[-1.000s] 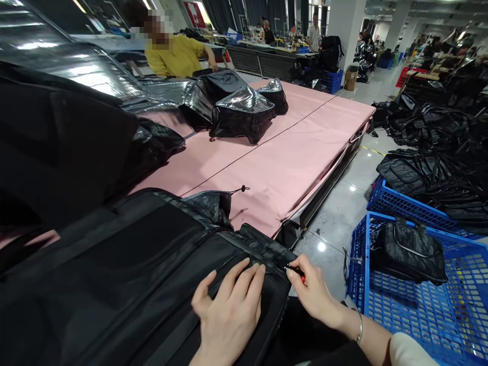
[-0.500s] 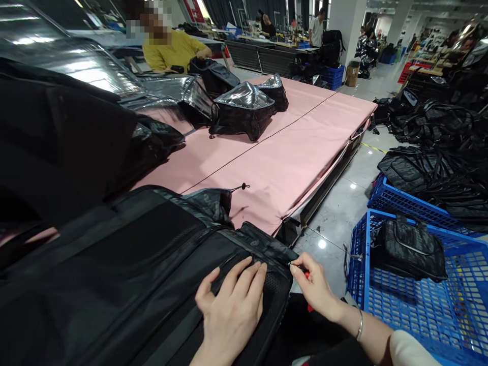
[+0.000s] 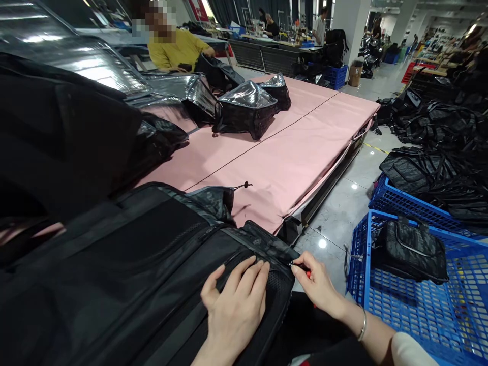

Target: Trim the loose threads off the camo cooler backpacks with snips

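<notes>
A large black bag (image 3: 152,264) lies in front of me, over the near end of the pink-covered table (image 3: 282,152). My left hand (image 3: 236,300) rests on its right part with the fingers spread, palm down, beside a mesh panel (image 3: 276,287). At the bag's right edge, my right hand (image 3: 318,282) is pinched on a small metallic piece that I cannot make out clearly. A red object (image 3: 308,274) shows partly inside the right hand. A cord with a toggle (image 3: 247,184) sticks out from the bag's far side.
Silver-lined black bags (image 3: 246,109) sit on the table's far part, near a person in yellow (image 3: 173,51). Dark bags are heaped at the left. On the floor at the right, a blue crate (image 3: 368,254) holds a camouflage bag (image 3: 415,249), beside piled black bags (image 3: 434,173).
The view has shifted slightly. My left hand sits a little further right on the bag, and my right hand keeps its pinch at the edge, nearly unmoved.
</notes>
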`<state>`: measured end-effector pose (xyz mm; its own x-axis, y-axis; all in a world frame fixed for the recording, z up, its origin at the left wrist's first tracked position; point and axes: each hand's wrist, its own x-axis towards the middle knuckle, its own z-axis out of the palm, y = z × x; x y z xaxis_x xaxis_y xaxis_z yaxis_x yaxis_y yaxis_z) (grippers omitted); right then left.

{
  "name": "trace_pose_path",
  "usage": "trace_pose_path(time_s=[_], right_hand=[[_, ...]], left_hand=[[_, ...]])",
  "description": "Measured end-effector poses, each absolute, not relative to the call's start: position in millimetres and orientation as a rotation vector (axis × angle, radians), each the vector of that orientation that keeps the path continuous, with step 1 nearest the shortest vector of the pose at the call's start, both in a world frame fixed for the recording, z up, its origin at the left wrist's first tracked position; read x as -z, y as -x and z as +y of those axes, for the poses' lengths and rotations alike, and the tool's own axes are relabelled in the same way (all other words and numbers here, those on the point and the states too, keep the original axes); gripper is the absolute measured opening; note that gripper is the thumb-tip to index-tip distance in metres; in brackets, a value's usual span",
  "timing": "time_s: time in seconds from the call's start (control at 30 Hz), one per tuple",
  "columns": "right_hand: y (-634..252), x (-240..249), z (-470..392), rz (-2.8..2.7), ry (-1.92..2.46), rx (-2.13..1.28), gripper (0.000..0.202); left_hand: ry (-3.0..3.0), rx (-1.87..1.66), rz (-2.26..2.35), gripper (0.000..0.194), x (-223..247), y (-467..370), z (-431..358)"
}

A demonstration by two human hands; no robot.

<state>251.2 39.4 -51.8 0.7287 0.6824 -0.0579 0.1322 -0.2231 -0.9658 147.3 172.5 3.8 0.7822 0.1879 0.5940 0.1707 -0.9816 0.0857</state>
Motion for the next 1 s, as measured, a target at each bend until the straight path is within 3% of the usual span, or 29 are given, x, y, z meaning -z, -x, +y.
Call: trace_pose_path(time_s=[1.0], right_hand=[[-252.4, 68.8, 44.0, -0.556, 1.611, -0.534, 0.017]], left_hand=[[-2.916, -0.962, 0.274, 0.019, -2.3, -148.0, 172.5]])
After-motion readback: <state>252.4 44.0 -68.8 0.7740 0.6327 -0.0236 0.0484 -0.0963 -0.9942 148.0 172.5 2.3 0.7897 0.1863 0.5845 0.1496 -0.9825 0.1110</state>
